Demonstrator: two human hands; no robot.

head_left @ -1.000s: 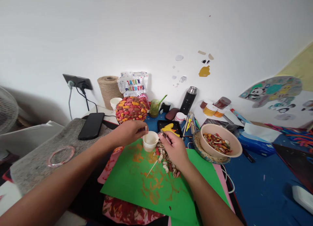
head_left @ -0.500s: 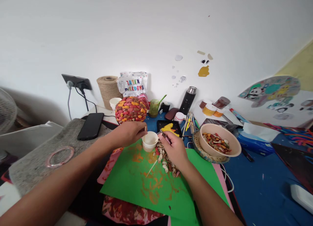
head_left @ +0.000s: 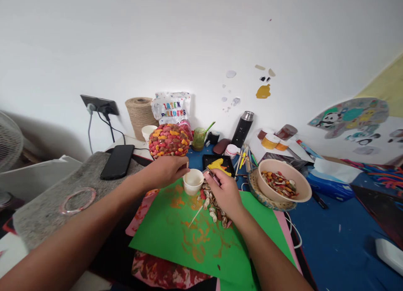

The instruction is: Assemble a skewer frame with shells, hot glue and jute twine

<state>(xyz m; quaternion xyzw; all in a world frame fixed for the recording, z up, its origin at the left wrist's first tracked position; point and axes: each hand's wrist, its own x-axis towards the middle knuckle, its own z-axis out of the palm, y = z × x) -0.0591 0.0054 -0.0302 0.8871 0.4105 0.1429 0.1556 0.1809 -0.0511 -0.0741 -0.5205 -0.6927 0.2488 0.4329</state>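
My left hand (head_left: 170, 170) pinches a thin wooden stick (head_left: 187, 165), its lower end reaching into a small white paper cup (head_left: 192, 187). Across from it, my right hand (head_left: 225, 192) is closed round a slim dark metal tool that looks like tweezers (head_left: 213, 176); its thumb and fingertips are close to the cup's rim, and I cannot tell whether they touch. Peanut shells (head_left: 213, 216), some painted red or brown, lie partly hidden beneath my right hand. The cup stands on a green sheet (head_left: 163, 236) smeared with orange-brown paint, where a loose thin stick (head_left: 195, 216) also lies.
Behind my left hand sits a round form covered in painted shells (head_left: 168, 140). A black tray with yellow paint (head_left: 217, 164) is beyond the cup. To the right, a pink bowl of painted shells (head_left: 304, 190) rests on a woven basket. A phone (head_left: 117, 162) lies left.
The view has shifted very slightly. Both hands, the cup and the held tools look nearly the same as before.
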